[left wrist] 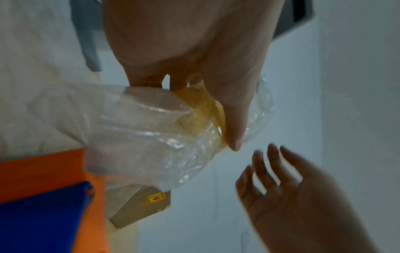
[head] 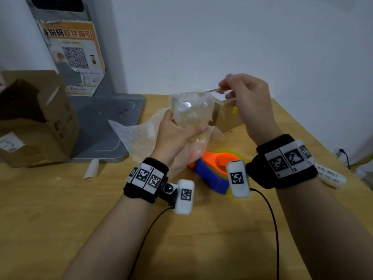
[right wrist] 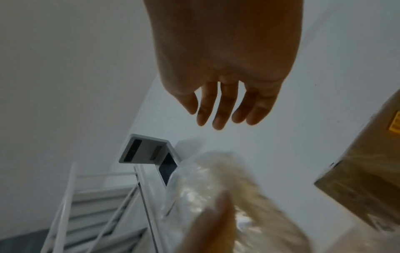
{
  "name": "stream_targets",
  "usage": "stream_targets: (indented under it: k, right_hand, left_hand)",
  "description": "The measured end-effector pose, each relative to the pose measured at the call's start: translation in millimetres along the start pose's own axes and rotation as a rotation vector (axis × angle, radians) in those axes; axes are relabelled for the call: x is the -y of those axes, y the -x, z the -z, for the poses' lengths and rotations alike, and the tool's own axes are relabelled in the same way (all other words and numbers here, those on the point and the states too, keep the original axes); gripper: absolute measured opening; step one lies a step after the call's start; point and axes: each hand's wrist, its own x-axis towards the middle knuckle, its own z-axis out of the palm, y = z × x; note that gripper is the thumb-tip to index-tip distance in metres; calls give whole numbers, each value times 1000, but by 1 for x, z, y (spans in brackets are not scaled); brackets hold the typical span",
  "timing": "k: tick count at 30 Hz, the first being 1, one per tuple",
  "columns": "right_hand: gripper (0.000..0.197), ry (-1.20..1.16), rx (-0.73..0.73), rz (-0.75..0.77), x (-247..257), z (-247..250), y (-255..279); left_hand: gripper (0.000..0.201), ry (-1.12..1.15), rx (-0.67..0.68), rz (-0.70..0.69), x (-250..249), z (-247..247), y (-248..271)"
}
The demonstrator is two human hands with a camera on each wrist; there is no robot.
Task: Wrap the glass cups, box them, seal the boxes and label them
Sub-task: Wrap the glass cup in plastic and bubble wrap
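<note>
My left hand (head: 182, 128) grips a glass cup wrapped in clear bubble wrap (head: 191, 112) and holds it upright above the table; loose wrap hangs below the palm. In the left wrist view the thumb (left wrist: 231, 119) presses on yellowish tape on the wrapped cup (left wrist: 147, 135). Up and to the right of the cup's rim, my right hand (head: 232, 91) hovers with spread, relaxed fingers and nothing in it (right wrist: 220, 111). The wrapped cup (right wrist: 216, 196) lies below that hand, apart from it. A small cardboard box (head: 228, 116) with a white label stands behind the cup.
An orange and blue tape dispenser (head: 212, 172) lies on the wooden table (head: 60, 209) beneath my wrists. A white foam sheet (head: 135, 136) lies behind it. A large open carton (head: 40, 122) and a grey stand (head: 105, 122) occupy the left. A label roll (head: 331, 176) lies at the right edge.
</note>
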Motion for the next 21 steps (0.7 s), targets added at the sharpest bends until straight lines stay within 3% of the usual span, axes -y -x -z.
stream_targets:
  k: [2, 4, 6, 9, 13, 16, 21]
  right_hand:
    - [21, 88, 26, -35, -8, 2, 2]
    - [19, 205, 188, -135, -16, 1, 10]
    - [30, 293, 347, -240, -23, -2, 18]
    - [46, 334, 454, -308, -26, -11, 25]
    - [33, 379, 571, -311, -26, -16, 28]
    - [17, 351, 489, -265, -31, -17, 29]
    - [40, 257, 361, -177, -33, -14, 25]
  left_hand:
    - [53, 206, -19, 111, -2, 7, -2]
    - [29, 361, 2, 186, -5, 14, -2]
    - [18, 440, 18, 234, -8, 19, -2]
    - [18, 504, 23, 262, -10, 22, -2]
    - [39, 572, 18, 283, -13, 20, -4]
    - [62, 635, 76, 326, -13, 18, -5]
    - [53, 559, 141, 381, -20, 16, -3]
